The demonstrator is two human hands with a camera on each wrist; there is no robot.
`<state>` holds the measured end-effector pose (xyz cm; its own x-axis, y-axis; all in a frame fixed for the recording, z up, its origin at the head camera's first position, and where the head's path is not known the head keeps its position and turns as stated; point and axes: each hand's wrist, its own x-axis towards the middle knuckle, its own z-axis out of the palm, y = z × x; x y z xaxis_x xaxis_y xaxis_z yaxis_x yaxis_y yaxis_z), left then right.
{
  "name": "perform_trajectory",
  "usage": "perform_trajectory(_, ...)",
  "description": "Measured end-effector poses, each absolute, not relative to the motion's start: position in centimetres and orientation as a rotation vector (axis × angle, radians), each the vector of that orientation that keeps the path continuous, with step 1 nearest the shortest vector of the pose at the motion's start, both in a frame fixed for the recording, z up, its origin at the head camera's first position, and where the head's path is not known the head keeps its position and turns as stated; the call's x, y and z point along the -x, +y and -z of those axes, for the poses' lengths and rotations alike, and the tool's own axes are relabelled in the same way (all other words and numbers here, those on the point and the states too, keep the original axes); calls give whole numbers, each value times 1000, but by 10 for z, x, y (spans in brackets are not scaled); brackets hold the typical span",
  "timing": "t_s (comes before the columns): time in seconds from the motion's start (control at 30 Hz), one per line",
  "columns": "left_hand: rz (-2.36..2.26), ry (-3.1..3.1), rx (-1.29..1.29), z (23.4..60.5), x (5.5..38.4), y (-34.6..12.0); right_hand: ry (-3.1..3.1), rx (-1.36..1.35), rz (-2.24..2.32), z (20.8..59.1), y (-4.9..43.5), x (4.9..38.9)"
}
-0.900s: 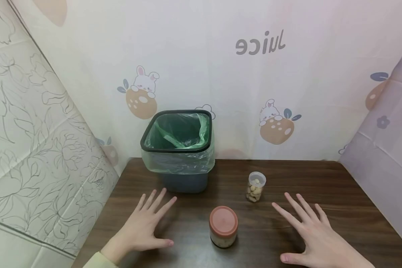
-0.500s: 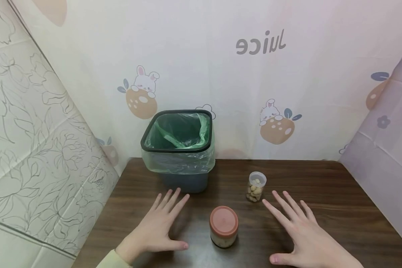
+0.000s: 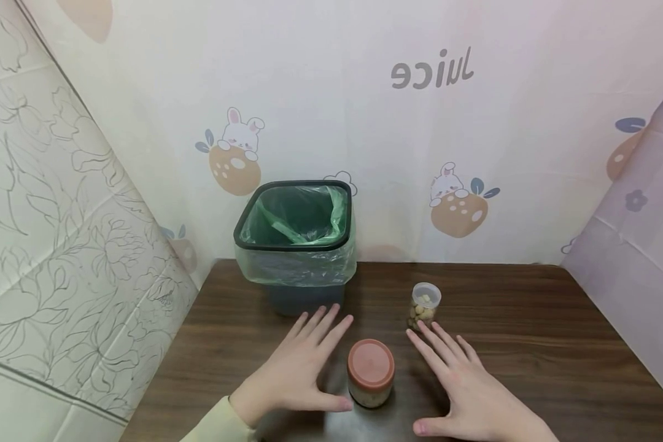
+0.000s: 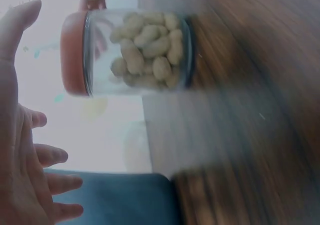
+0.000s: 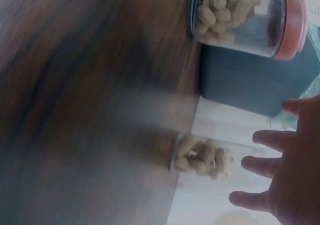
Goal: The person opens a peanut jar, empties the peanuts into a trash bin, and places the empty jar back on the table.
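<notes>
A glass jar of peanuts with a salmon-red lid (image 3: 371,372) (image 4: 135,52) (image 5: 245,17) stands near the table's front edge. My left hand (image 3: 304,368) (image 4: 22,155) lies open just left of it, the thumb tip close to the jar's base, fingers spread. My right hand (image 3: 464,387) (image 5: 285,160) is open just right of the jar, fingers spread flat over the table. A smaller clear jar of peanuts with a clear lid (image 3: 424,305) (image 5: 202,156) stands past the right fingertips.
A dark bin (image 3: 295,245) lined with a green bag stands at the back of the brown wooden table (image 3: 530,344), left of centre. Patterned sheets wall in the back and both sides.
Both hands have slid inward over the table toward the red-lidded jar, from wide apart to close on either side of it. The jars and bin have not moved.
</notes>
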<state>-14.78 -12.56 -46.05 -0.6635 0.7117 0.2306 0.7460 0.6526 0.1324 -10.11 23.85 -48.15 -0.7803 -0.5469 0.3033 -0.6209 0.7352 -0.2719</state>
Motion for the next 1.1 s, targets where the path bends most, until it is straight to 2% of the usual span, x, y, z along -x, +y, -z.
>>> perform_trajectory(0.33,303,-2692,1271,456,150,-98,-2778,-937,-565,493,217,107)
perform_trajectory(1.1,228,-2547,1355,465,151,-71,-2776,-929,-703,508,188,115)
